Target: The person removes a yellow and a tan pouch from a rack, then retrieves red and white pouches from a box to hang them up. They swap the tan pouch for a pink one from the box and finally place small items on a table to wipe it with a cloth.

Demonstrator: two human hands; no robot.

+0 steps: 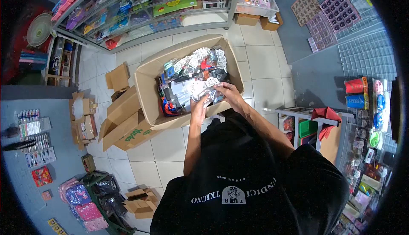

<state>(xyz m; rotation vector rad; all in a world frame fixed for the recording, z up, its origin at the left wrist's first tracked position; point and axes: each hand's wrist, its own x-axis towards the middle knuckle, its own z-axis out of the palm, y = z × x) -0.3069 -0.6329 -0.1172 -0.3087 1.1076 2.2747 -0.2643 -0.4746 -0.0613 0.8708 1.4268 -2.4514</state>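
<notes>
A large open cardboard box stands on the tiled floor, filled with small packaged goods. Over its near side, my left hand and my right hand hold a clear plastic packet between them, both with fingers closed on it. What the packet contains is too small to make out. Under and beyond my hands lie white cards in a row, a clear-wrapped pale pack and dark and red packets.
Flattened cardboard leans beside the box's left side. A glass display case stands beyond it. A small shelf is at the right, and bags sit at the lower left.
</notes>
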